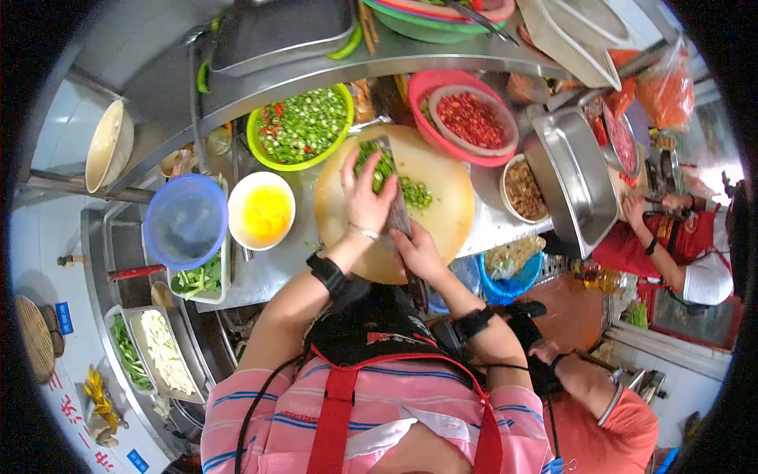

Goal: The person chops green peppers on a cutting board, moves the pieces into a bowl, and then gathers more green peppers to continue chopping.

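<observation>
My left hand (369, 201) is over the round cutting board (446, 170), its fingers curved around chopped green peppers (384, 170) against the cleaver's blade. Gripped in my right hand (420, 251) is the near part of the cleaver (399, 209), whose blade points away from me across the board. A small pile of chopped green pepper (416, 193) lies just right of the blade. Beyond the board's far left edge stands a yellow-green bowl (349, 118) filled with chopped green and red peppers.
On the left are a white bowl of yellow liquid (266, 215) and a blue bowl (184, 221). A pink basin (418, 91) with chopped red peppers, a bowl of brown pieces (523, 189) and a metal pan (580, 170) stand right. Two other people work at the right.
</observation>
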### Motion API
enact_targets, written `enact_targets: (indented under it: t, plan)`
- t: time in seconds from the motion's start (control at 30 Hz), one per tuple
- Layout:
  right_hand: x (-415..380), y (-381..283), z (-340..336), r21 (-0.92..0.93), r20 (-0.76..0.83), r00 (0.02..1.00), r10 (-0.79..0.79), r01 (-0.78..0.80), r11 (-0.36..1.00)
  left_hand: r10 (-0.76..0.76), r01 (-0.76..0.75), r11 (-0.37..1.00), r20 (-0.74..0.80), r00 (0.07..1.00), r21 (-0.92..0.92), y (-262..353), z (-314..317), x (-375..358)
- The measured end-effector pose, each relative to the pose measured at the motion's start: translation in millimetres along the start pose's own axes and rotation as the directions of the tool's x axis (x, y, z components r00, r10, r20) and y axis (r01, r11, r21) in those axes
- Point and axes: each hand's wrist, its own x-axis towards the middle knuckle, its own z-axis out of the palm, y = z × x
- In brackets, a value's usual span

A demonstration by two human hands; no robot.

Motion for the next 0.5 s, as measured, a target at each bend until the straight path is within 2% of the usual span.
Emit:
enact_targets:
  t: [0.07,0.13,0.17,0.2,0.23,0.27,0.3,0.33,0.4,0.47,0.5]
  plan:
    - [36,-38,14,-0.061,0.058,0.998,-0.022,0.026,0.998,-0.019,0.019,1.000,-0.079,0.997,-0.003,-17,-16,44]
    - [78,-67,30,-0.163,0.113,0.989,-0.099,0.117,0.980,-0.001,0.001,1.000,-0.167,0.986,0.003,-60,-21,85]
    - [98,-77,38,-0.169,0.112,0.988,-0.107,0.125,0.978,-0.061,0.063,0.998,-0.150,0.987,0.011,-85,-22,104]
    - [115,-83,45,-0.447,0.027,0.986,-0.164,0.159,0.880,-0.127,0.130,0.991,-0.125,0.984,0.021,-110,-25,118]
    - [125,-85,48,-0.691,-0.038,0.970,-0.240,0.148,0.708,-0.212,0.215,0.962,-0.038,0.977,0.170,-133,-28,129]
    - [121,-89,44,-0.818,-0.043,0.935,-0.351,0.168,0.550,-0.309,0.279,0.904,0.043,0.950,0.324,-153,-32,134]
    - [115,-90,37,-0.840,-0.070,0.942,-0.327,0.121,0.530,-0.249,0.244,0.926,-0.019,0.968,0.290,-173,-31,137]
    - [105,-88,27,-0.859,-0.099,0.947,-0.305,0.074,0.507,-0.156,0.167,0.941,-0.062,0.986,0.293,-161,-38,139]
    - [81,-66,-3,-0.879,-0.115,0.924,-0.366,0.077,0.470,-0.008,0.018,0.994,-0.091,0.996,0.109,-136,-40,129]
    - [45,-51,-33,-0.921,-0.138,0.949,-0.284,-0.017,0.389,-0.095,0.110,0.986,0.119,0.988,-0.125,-117,-24,98]
    - [30,-30,-49,-0.927,-0.162,0.942,-0.294,-0.044,0.372,-0.144,0.204,0.960,0.286,0.947,-0.192,-103,-17,74]
